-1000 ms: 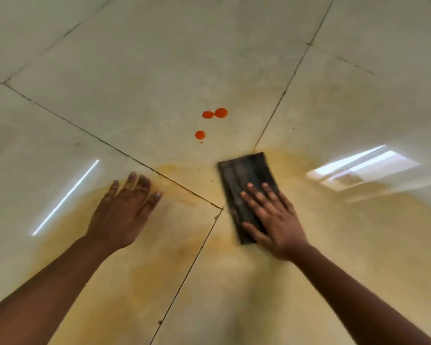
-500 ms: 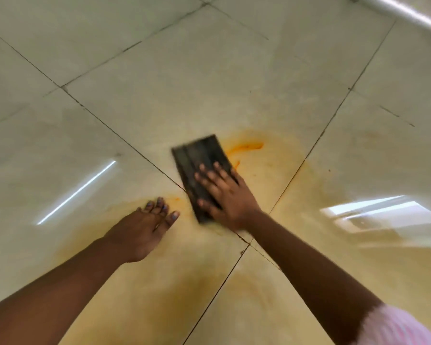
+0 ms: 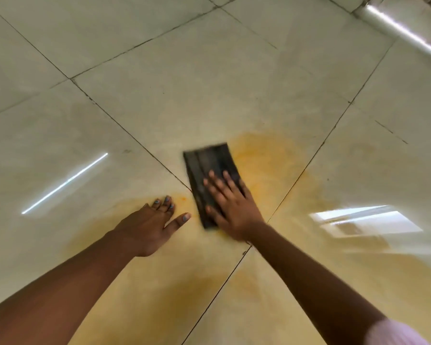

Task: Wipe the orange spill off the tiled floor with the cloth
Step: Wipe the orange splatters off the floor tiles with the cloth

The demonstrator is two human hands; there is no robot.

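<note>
A dark folded cloth lies flat on the pale tiled floor. My right hand presses flat on the cloth's near half, fingers spread. Just right of the cloth a faint orange smear covers the tile, and a yellowish film spreads over the tiles nearer me. My left hand rests palm down on the floor to the left of the cloth, holding nothing. No round orange drops show.
Dark grout lines cross the floor diagonally and meet near my right wrist. Bright light reflections lie on the tiles at right and left. A wall base runs across the top right corner.
The three orange drops were wiped into a streak, and the streak is now a faint smear. My right hand has pushed the cloth across that spot. My left hand stays planted on the floor.
</note>
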